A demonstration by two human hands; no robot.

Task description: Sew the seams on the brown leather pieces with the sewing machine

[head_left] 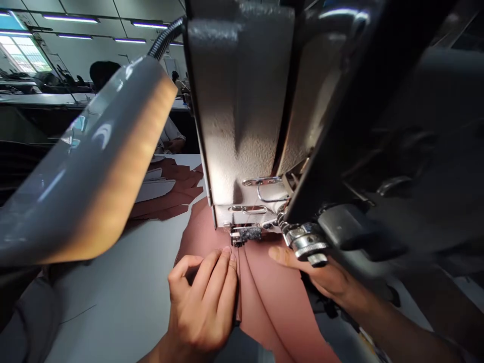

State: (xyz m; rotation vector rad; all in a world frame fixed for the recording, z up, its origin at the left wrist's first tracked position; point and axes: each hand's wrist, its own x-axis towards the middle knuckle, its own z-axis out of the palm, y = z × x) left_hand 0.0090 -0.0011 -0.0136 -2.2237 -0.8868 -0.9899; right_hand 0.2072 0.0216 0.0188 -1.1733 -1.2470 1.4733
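Dusty-pink leather-like panels [270,307] beneath a grey industrial sewing machine head [238,111]

In the head view, the bare left hand [200,302] is narrowly closed, its thumb and fingers pinching a raised fold in the panels. Its fingertips [227,253] sit just below a small steel presser foot [242,236], and it is hard to tell whether they touch it. The bare right hand [317,275] lies open and flat on the right side of the panels, its fingers stretched towards the foot and passing under a chrome knurled knob [306,244].

The panels run from beneath the foot down towards the wearer, divided by a long crease, and lie on a white work table [113,297]. Further left on the table is a loose pile of cut pieces in the same pink-brown [170,194], with paler pieces [155,190] among them. A glossy grey curved lamp shade [83,171] on a black ribbed conduit [166,35] crosses the upper left. Beyond the table, a person's dark hair [104,73] shows, and a white-sleeved arm [172,143] rests near the far table edge under long ceiling lights [70,18]. The needle is hidden behind the foot
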